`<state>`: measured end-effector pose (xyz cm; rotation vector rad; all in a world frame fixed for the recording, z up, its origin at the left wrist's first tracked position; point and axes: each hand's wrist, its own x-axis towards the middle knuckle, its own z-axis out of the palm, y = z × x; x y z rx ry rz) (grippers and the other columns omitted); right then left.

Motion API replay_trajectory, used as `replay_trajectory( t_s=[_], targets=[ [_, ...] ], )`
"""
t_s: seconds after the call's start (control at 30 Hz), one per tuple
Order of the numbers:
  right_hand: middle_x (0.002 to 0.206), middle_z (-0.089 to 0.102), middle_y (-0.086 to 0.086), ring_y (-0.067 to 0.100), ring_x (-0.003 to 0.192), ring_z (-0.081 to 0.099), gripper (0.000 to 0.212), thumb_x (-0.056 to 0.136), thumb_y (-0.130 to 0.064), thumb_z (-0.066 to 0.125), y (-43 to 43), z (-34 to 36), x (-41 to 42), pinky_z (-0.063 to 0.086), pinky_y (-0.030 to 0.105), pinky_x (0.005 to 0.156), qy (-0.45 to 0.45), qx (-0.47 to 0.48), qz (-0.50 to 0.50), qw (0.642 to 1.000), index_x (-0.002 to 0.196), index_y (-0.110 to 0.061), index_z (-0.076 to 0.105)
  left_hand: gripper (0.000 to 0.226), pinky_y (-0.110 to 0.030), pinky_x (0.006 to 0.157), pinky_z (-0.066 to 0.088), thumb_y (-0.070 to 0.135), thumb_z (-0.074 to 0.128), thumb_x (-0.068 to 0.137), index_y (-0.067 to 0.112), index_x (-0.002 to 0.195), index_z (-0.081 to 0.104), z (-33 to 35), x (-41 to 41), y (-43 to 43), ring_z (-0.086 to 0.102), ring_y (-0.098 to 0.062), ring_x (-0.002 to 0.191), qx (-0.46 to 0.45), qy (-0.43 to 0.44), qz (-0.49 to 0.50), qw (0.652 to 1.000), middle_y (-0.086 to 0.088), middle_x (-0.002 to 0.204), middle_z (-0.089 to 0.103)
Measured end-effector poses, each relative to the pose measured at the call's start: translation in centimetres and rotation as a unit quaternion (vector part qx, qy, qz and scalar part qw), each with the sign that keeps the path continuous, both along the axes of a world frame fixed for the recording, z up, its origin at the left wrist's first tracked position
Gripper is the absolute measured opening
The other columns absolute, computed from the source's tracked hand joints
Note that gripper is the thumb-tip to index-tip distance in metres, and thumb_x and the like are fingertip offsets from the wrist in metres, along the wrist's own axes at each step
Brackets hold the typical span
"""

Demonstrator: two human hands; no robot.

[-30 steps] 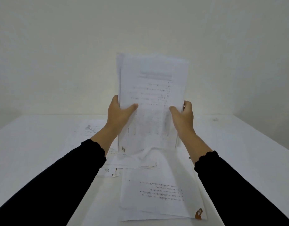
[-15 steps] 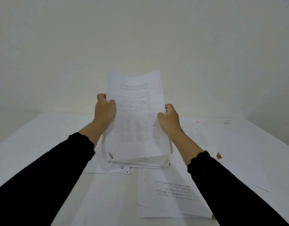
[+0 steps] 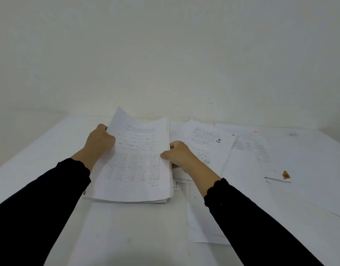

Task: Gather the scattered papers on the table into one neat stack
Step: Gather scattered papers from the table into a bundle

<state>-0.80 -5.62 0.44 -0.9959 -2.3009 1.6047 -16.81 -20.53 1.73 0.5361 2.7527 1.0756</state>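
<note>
A stack of printed white papers point(image 3: 136, 166) lies nearly flat on the white table point(image 3: 40, 150), its far left corner curled up. My left hand point(image 3: 100, 140) grips the stack's left edge. My right hand point(image 3: 177, 153) holds its right edge, thumb on top. Loose sheets lie to the right: one with a small cartoon face point(image 3: 209, 144), another further right with a pink mark point(image 3: 249, 143), and a large blank sheet point(image 3: 261, 179). More sheets lie in front, one under my right forearm point(image 3: 201, 223).
A sheet corner with a small orange-brown picture point(image 3: 286, 174) lies at the right. A plain white wall point(image 3: 165, 54) stands behind the table. The table's right edge runs down the far right of the frame.
Both hands have lowered the stack from upright in the air down onto the table, toward the left. The view has swung right, showing more loose sheets there.
</note>
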Motion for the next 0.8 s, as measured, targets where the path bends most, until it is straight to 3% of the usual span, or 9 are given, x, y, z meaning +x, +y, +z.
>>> replay_trajectory(
  t_s=[0.1,0.17,0.3,0.4,0.5,0.6,0.67,0.73,0.8],
  targets=[
    [0.090,0.062,0.015,0.022,0.079,0.058,0.005,0.082,-0.004,0.064,0.0,-1.0,-0.6,0.050,0.034,0.070,-0.029,0.040,0.020,0.999,0.081,-0.002,0.060,0.015,-0.037,0.072,0.034,0.003,0.040,0.089,0.005,0.104,0.041,-1.3,-0.8,-0.2,0.042,-0.029,0.089,-0.031,-0.016,0.001,0.999,-0.012,0.099,0.044],
    [0.077,0.052,0.009,0.019,0.069,0.050,0.030,0.078,-0.008,0.069,0.3,-1.4,-1.0,0.039,0.028,0.061,-0.050,0.065,0.026,0.996,0.063,-0.012,0.044,0.021,-0.036,0.073,0.034,0.004,0.042,0.088,0.002,0.109,0.044,-1.9,-1.2,0.0,0.042,-0.029,0.090,-0.046,-0.022,0.005,0.999,-0.013,0.100,0.046],
    [0.073,0.055,0.012,0.021,0.066,0.051,0.025,0.078,-0.014,0.072,1.1,-1.0,-0.7,0.040,0.029,0.060,-0.070,0.096,0.031,0.992,0.064,-0.008,0.052,0.031,-0.037,0.075,0.043,0.005,0.050,0.083,-0.007,0.111,0.051,-2.0,-1.4,1.0,0.054,-0.038,0.098,-0.060,-0.027,0.041,0.997,-0.023,0.113,0.057],
    [0.091,0.073,0.020,0.022,0.070,0.060,0.023,0.082,-0.015,0.067,2.7,-0.5,-0.1,0.049,0.028,0.062,-0.068,0.114,0.002,0.991,0.093,0.006,0.069,0.040,-0.044,0.096,0.041,0.010,0.051,0.084,-0.001,0.122,0.044,-1.6,-0.3,2.6,0.044,-0.039,0.119,-0.092,-0.016,0.083,0.992,-0.022,0.128,0.044],
    [0.082,0.071,0.019,0.021,0.067,0.057,0.010,0.081,-0.015,0.064,5.2,-0.4,0.8,0.045,0.028,0.062,-0.070,0.169,-0.048,0.982,0.076,-0.006,0.061,0.054,-0.044,0.100,0.037,0.013,0.053,0.084,0.009,0.136,0.037,-1.0,0.9,4.7,0.037,-0.036,0.126,-0.086,0.021,0.063,0.994,-0.018,0.135,0.036],
    [0.066,0.049,0.005,0.022,0.060,0.050,0.030,0.081,-0.021,0.063,8.2,-0.7,2.0,0.037,0.023,0.055,-0.118,0.216,-0.113,0.963,0.061,-0.013,0.042,0.059,-0.044,0.101,0.037,0.016,0.056,0.085,0.014,0.140,0.036,-0.9,1.8,6.7,0.036,-0.035,0.129,-0.044,0.048,0.004,0.998,-0.017,0.140,0.036],
    [0.088,0.053,0.009,0.027,0.088,0.056,0.026,0.083,-0.033,0.062,9.8,-0.9,3.2,0.038,0.028,0.061,-0.178,0.251,-0.147,0.940,0.074,-0.011,0.051,0.059,-0.044,0.103,0.037,0.018,0.056,0.086,0.015,0.141,0.036,-1.2,2.6,8.0,0.033,-0.035,0.132,-0.020,0.052,-0.053,0.997,-0.016,0.143,0.035],
    [0.120,0.047,0.013,0.032,0.119,0.043,0.047,0.084,-0.045,0.061,11.5,-1.2,4.4,0.042,0.036,0.083,-0.231,0.253,-0.190,0.920,0.111,-0.008,0.054,0.059,-0.045,0.106,0.034,0.024,0.056,0.088,0.018,0.143,0.035,-1.6,3.5,9.1,0.030,-0.034,0.135,-0.011,0.057,-0.108,0.992,-0.013,0.146,0.035],
    [0.130,0.042,0.013,0.031,0.125,0.037,0.065,0.080,-0.053,0.063,12.7,-1.5,5.6,0.040,0.039,0.090,-0.251,0.243,-0.231,0.908,0.124,-0.007,0.048,0.059,-0.045,0.108,0.030,0.034,0.056,0.089,0.023,0.143,0.034,-2.0,4.4,10.0,0.027,-0.033,0.137,-0.025,0.068,-0.153,0.986,-0.010,0.149,0.033]
  ],
)
